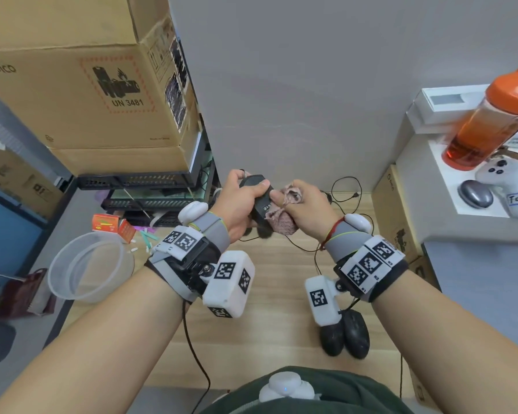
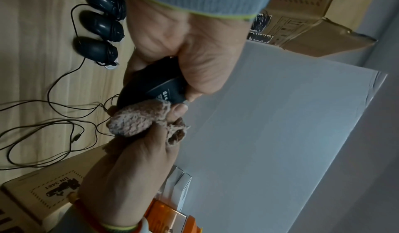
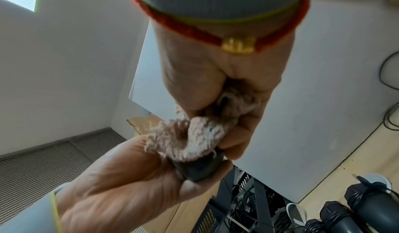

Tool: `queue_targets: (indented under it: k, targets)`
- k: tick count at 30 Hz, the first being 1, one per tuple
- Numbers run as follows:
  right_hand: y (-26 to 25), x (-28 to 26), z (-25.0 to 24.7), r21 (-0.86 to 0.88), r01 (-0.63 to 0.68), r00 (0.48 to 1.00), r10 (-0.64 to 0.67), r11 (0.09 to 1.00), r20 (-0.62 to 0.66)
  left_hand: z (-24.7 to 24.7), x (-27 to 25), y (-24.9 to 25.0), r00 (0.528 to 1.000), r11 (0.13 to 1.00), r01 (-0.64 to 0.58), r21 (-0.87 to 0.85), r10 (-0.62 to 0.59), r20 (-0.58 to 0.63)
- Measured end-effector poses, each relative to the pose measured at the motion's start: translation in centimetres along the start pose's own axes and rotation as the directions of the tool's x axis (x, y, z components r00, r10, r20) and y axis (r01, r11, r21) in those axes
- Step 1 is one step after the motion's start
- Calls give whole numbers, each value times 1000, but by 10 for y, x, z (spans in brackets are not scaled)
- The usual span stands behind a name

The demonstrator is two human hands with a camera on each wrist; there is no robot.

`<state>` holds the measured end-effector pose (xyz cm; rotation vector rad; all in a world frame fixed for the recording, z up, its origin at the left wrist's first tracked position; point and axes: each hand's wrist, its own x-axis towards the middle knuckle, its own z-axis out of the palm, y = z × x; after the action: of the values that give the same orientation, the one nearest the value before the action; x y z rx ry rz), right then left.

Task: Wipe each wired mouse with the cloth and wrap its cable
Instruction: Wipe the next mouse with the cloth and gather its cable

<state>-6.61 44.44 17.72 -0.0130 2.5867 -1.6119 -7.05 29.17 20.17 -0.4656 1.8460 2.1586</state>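
Mouse (image 1: 259, 195) black, with a white-printed label on its underside. Cloth (image 1: 283, 224) mottled pink-brown, looped knit texture. Tabletop (image 1: 269, 297) pale wood grain. Bottle (image 1: 485, 124) translucent orange, opaque orange lid. Cardboard box (image 1: 81, 94) tan, red hatched border around black battery symbol. Wrist markers (image 1: 368, 262) black-and-white squares.

— What are my hands doing?
— Your left hand (image 1: 241, 201) is raised ahead of your chest, fingers and thumb curled tight. My view shows the right hand (image 1: 307, 209) beside it, thumb touching, fingers bunched closed. Both forearms angle inward, wrists strapped.
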Motion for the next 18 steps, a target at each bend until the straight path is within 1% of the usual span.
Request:
queue_targets:
  k: [2, 4, 6, 7, 8, 10, 11, 12, 14, 16, 18]
  targets:
    - [2, -2, 0, 2, -23, 997, 23, 1000, 75, 2, 0, -1, 1000, 1000, -1, -9, 1, -15]
    - [-3, -6, 4, -111, -25, 993, 38, 993, 114, 8, 1, -3, 1000, 999, -5, -32, 4, -24]
    - [-11, -9, 9, -222, -13, 997, 30, 975, 74, 13, 2, -4, 999, 999, -23, -27, 22, -24]
    - [-12, -8, 11, -220, -9, 998, 22, 976, 56, 13, 3, -3, 999, 999, -31, -24, 30, -21]
    - [-11, -7, 11, -171, -4, 999, 13, 985, 47, 12, 3, -2, 999, 999, -31, -27, 31, -14]
    - [-4, -2, 8, 42, -16, 998, 13, 999, 63, 6, 4, 0, 1000, 999, -9, -38, 10, 8]
    - [3, 1, 5, 147, -39, 997, 30, 988, 64, 3, 4, 0, 1000, 1000, -1, -30, 1, 17]
    - [11, 5, 3, 213, -58, 997, 47, 975, 54, -1, 3, 1, 1000, 1000, 2, -17, -2, 19]
    - [24, 11, -2, 225, -86, 995, 95, 971, -32, -7, 3, 3, 1000, 1000, 4, -8, -4, 13]
    - [33, 14, -8, 233, -157, 978, 184, 960, -100, -10, 4, 4, 1000, 1000, 18, -14, -18, 1]
    - [32, 14, -13, 319, -206, 969, 238, 925, -65, -13, 4, 4, 1000, 1000, 18, 2, -18, -11]
